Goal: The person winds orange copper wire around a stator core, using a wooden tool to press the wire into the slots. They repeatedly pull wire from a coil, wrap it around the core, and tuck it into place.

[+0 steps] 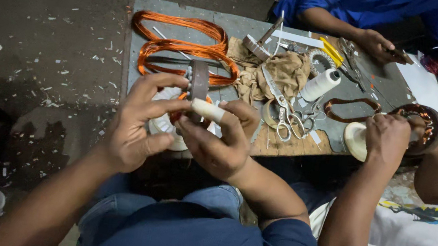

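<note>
Left hand (138, 124) pinches the motor stator (196, 89) above the bench's (294, 146) near edge; right hand (217, 139) pinches a white thread spool (207, 109) against it. Risk: the stator could slip from the fingertip grip, and slack thread could snag the copper coils (183, 52) behind.

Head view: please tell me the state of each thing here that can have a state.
Left hand: raised, fingers on the metal ring.
Right hand: grips the white roll.
Metal ring: held upright above the table.
White roll: held, lying sideways.
Copper wire coils: lying flat in loops.
Scissors: lying flat, blades shut.
Thread spool: lying tilted.
Cloth: crumpled.
</note>
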